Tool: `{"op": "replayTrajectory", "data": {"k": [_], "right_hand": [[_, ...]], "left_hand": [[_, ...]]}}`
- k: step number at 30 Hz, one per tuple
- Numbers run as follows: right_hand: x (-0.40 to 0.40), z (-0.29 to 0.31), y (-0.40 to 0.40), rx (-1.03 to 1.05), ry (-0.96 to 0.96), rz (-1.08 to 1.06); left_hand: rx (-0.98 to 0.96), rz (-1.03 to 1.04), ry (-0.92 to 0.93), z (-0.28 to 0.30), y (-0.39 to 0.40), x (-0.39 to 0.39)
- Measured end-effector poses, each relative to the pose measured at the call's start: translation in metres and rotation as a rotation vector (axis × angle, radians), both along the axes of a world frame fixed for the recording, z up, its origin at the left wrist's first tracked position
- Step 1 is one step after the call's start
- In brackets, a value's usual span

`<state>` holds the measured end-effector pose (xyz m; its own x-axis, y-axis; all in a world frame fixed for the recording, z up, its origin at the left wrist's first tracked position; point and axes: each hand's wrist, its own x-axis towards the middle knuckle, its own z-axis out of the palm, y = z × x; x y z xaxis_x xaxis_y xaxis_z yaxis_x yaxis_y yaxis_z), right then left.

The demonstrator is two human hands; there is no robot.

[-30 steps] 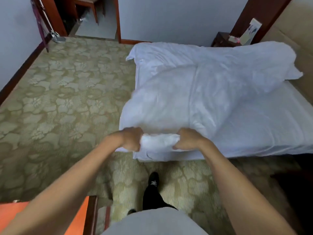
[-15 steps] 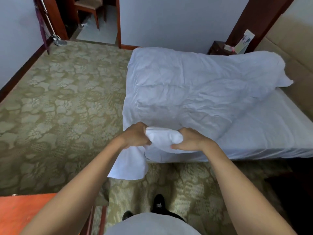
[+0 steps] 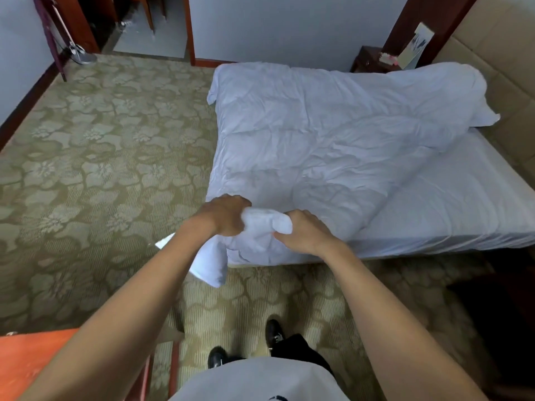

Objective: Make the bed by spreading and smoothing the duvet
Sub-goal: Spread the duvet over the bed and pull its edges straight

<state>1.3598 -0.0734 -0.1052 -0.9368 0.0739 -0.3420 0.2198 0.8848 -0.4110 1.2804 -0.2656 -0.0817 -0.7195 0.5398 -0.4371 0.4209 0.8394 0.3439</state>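
Note:
A white wrinkled duvet (image 3: 318,134) lies slantwise over the left and far part of the bed (image 3: 451,215), whose sheet shows bare at the right. Its near corner is bunched at the bed's foot. My left hand (image 3: 224,215) grips that bunch from the left, and my right hand (image 3: 301,233) grips it from the right, the two hands close together. A loose flap of the duvet hangs below my left hand toward the floor.
Patterned green carpet (image 3: 101,169) covers the floor left of and in front of the bed. An orange wooden table (image 3: 26,363) stands at the lower left. A dark nightstand (image 3: 373,60) sits by the padded headboard (image 3: 503,68) at the far right. A doorway opens at the far left.
The duvet, billowing in the air a second ago, has settled flat onto the bed. Both hands keep hold of the bunched corner, and a flap now hangs lower on the left.

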Motion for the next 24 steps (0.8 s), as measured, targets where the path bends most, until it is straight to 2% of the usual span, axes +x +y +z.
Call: {"op": "replayTrajectory", "data": {"k": [4,7,11,19,24], "right_hand": [[-0.01,0.005,0.001,-0.109,-0.155,0.18],[-0.025,0.011,0.015,-0.147,-0.232,0.302],[-0.035,0.01,0.058,-0.201,-0.127,0.229],[-0.021,-0.013,0.203,-0.191,-0.232,0.125],[-0.004,-0.015,0.298,-0.114,-0.226,0.045]], "left_hand": [[-0.183,-0.006,-0.046,-0.01,-0.008,-0.003],[-0.211,0.01,-0.078,-0.011,-0.002,-0.003],[-0.132,0.102,-0.065,-0.015,0.035,-0.002],[-0.146,0.065,-0.091,-0.031,0.173,-0.002],[-0.147,0.019,-0.098,-0.041,0.261,0.002]]}}
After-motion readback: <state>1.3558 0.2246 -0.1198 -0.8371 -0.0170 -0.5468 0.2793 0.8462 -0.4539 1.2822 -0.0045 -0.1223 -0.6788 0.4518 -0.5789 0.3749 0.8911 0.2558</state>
